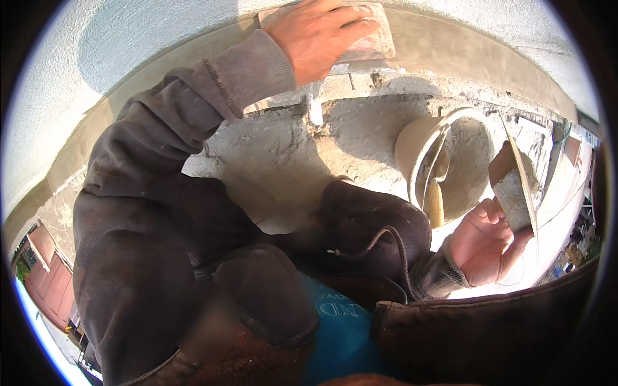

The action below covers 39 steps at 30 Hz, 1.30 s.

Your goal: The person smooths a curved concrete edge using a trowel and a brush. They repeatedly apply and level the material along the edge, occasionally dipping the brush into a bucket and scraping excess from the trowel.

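Note:
My left hand (322, 35) reaches up to the wall and grips a flat plastering float (381, 38). The float lies against the smooth grey-brown band of plaster (444, 45); its handle is hidden under my fingers. Off to the right, my right hand (479, 248) is closed on a thin flat board (515, 199), tilted nearly edge-on and smeared with grey mortar. Between the hands stands a pale bucket (415, 141) with grey residue on its inner wall. A trowel with a wooden handle (436, 204) rests in the bucket, its handle toward me.
Above the plaster band is a white textured wall (141, 45). A short white pipe stub (315, 110) sticks out below the band, over rough, mortar-splashed ground (270, 161). My bent knees are close to the bucket. A reddish door-like panel (51, 283) shows at far left.

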Available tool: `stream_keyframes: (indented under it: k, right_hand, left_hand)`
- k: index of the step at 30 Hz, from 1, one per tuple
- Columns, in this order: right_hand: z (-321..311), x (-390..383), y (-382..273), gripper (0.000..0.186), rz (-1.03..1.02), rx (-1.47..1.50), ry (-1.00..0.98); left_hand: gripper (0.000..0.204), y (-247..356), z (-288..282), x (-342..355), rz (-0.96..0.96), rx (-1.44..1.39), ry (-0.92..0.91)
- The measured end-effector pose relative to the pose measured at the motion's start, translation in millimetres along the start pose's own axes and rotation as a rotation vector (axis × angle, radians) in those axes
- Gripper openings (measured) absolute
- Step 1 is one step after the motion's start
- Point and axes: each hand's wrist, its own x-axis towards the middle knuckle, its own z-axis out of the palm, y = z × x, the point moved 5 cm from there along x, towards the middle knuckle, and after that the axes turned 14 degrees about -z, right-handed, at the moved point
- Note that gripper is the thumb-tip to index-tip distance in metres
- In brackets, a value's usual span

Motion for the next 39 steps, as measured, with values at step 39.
stream_keyframes:
  k: [39]
  right_hand:
    - [-2.8,-5.1,7.0,0.042,-0.028,-0.143,0.072]
  left_hand:
    - [0.044,-79.3,-49.6,-127.2,-0.202,0.074,-0.044]
